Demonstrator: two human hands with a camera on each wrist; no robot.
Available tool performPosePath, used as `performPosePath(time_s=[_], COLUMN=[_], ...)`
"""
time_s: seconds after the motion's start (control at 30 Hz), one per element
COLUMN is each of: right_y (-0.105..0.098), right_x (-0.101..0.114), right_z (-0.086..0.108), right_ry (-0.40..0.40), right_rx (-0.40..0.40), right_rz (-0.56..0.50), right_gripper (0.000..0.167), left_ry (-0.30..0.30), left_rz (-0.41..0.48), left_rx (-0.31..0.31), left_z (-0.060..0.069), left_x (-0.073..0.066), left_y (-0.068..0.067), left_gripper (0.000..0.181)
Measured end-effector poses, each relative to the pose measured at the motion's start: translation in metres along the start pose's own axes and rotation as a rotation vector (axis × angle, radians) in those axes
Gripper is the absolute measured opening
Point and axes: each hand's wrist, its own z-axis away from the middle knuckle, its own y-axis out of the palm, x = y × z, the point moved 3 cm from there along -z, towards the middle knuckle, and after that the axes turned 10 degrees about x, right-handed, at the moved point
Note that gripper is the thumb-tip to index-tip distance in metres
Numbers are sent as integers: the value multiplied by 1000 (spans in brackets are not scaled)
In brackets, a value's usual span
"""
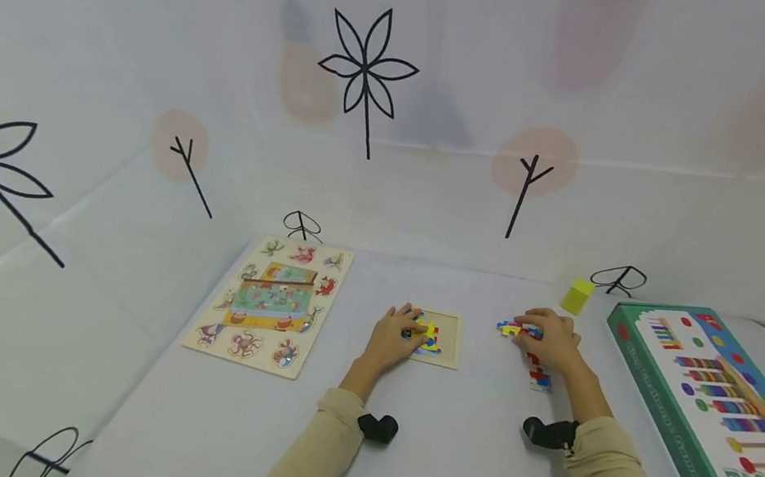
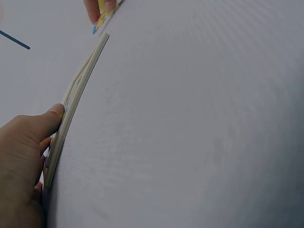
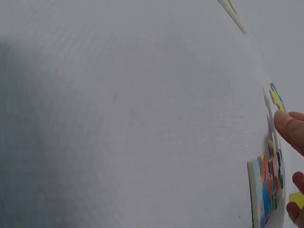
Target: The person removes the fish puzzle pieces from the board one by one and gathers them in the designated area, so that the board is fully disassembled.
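Observation:
Over the left part of a small wooden tray (image 1: 458,342) lies my left hand (image 1: 393,341), its fingertips touching yellow, red and blue puzzle pieces (image 1: 429,334). In the left wrist view the tray (image 2: 78,102) appears edge-on, with the thumb of the left hand (image 2: 23,142) on its upper side. To the right of the tray, my right hand (image 1: 549,339) pinches a yellow and blue puzzle piece (image 1: 508,329) above the table. The right wrist view shows this piece (image 3: 276,97) at the fingertips of the right hand (image 3: 292,129). More colourful pieces (image 1: 539,375) lie beneath that hand.
An animal picture board (image 1: 273,296) lies at the left. A yellow-green block (image 1: 577,296) stands behind the right hand. A large green-edged game box (image 1: 727,414) lies at the right. Behind the white table (image 1: 448,446) hangs a patterned cloth (image 1: 426,196).

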Motion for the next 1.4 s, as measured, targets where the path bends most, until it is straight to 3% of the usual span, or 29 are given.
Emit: performPosePath(time_s=[0.23, 0.67, 0.93, 1.03, 1.2, 1.3, 1.4], right_y=[6, 4, 8, 10, 16, 26, 40], right_x=[-4, -6, -6, -1, 22, 40, 56], right_z=[-1, 0, 3, 5, 3, -4, -12], right_ry=[7, 24, 13, -28, -165, -220, -239], right_rx=[-9, 46, -37, -141, -304, -285, -205], right_rz=[6, 32, -3, -33, -164, -233, -258], right_gripper=[35, 38, 44, 43, 38, 36, 35], left_ry=[-1, 4, -15, -14, -11, -19, -32], left_rz=[-22, -18, -32, -29, -28, -38, -46], left_rx=[7, 14, 12, 10, 6, 7, 16], left_z=[-1, 0, 1, 1, 1, 1, 1], left_x=[0, -2, -1, -2, -1, -1, -1], left_y=[0, -1, -1, -1, 0, -1, -1], left_gripper=[23, 23, 25, 25, 25, 25, 26])
